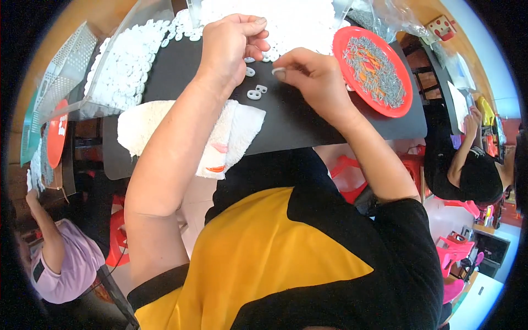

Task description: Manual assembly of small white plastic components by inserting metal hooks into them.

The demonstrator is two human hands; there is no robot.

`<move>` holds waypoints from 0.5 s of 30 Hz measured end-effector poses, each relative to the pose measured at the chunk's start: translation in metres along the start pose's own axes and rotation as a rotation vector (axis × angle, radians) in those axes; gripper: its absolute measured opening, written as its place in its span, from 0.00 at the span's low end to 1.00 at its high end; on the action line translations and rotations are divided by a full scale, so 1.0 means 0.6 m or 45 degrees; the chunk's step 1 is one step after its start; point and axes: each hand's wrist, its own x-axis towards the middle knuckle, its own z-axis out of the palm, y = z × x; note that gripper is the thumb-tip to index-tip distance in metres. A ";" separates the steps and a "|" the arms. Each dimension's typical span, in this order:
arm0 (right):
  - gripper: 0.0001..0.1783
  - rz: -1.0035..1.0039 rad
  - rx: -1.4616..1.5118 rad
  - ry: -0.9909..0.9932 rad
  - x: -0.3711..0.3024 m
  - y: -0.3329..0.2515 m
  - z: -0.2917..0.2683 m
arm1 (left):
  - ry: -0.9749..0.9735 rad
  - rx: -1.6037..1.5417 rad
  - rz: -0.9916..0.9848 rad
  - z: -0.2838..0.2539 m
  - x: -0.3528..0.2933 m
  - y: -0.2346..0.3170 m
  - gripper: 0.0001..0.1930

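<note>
My left hand (234, 41) is raised over the dark table, its fingers curled and thumb bent across; what they hold, if anything, I cannot make out. My right hand (313, 80) pinches a small white oval piece (279, 70) between thumb and fingers, just to the right of the left hand. Below them on the tabletop (297, 121) lie a few loose white oval pieces (253, 94) with two holes each. Another loose piece (250, 72) is partly behind my left hand. Close to my right wrist stands a red plate (406, 91) covered with small grey metal screws (379, 71).
A clear plastic bin (88, 107) of white oval pieces stands at the left, with a bright white heap (297, 27) at the back. A folded white towel (242, 132) lies at the near edge. Co-workers sit at the left (69, 258) and right (478, 170).
</note>
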 end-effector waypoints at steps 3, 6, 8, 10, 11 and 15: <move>0.05 0.325 0.654 -0.012 0.016 -0.018 -0.011 | 0.032 -0.038 0.030 0.007 -0.005 0.001 0.07; 0.06 0.475 1.080 -0.015 0.028 -0.028 -0.008 | 0.017 -0.090 0.073 0.007 -0.007 0.000 0.07; 0.07 0.510 1.185 -0.023 0.031 -0.035 -0.001 | 0.009 -0.244 0.069 0.013 -0.010 0.000 0.06; 0.06 0.607 1.323 -0.029 0.033 -0.041 0.005 | -0.005 -0.266 0.047 0.015 -0.014 0.004 0.06; 0.06 0.601 1.326 -0.030 0.034 -0.043 0.006 | -0.002 -0.269 0.011 0.017 -0.016 0.007 0.06; 0.06 0.543 1.200 -0.039 0.038 -0.049 0.017 | -0.027 -0.212 -0.092 0.012 -0.018 0.011 0.08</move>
